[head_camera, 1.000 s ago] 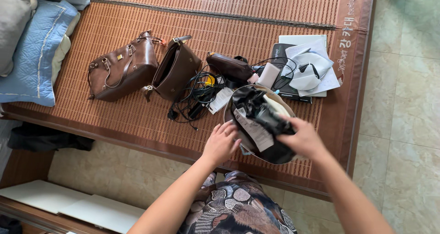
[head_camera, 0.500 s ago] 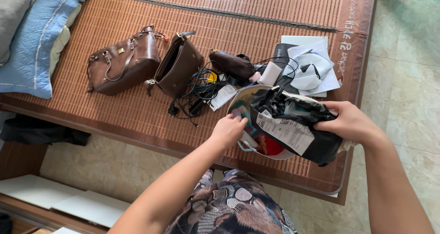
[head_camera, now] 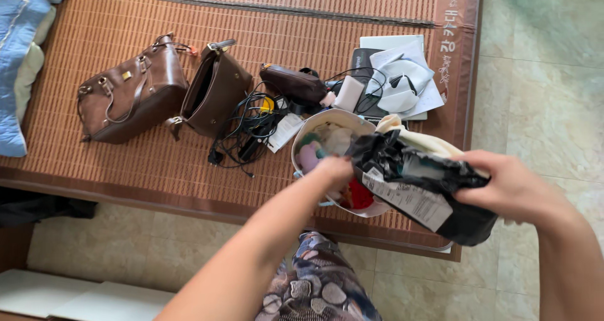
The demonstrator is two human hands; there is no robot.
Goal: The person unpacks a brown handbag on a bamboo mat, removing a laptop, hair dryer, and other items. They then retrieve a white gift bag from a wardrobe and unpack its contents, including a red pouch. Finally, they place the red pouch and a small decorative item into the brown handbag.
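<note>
A: Two bare hands are working at centre frame. The right hand is clamping its fingers around a crumpled black plastic mailing bag with a white label, holding it just right of centre, above the mat's lower right edge.

B: And the left hand is dipping into the round cream fabric basket at centre; I cannot tell how its fingers are closing in there. Pale and red bits are showing inside.

A: Counting bags: two brown leather handbags, one closed at left, one gaping open beside it, plus one dark brown pouch above the basket.

B: One tangle of black cables is lying between the open handbag and the basket.

A: Everything is sitting on a reddish-brown woven bamboo mat, with pale tiled floor to the right.

B: White papers are piling up at upper right, and a blue quilted pillow is peeking in at far left.
</note>
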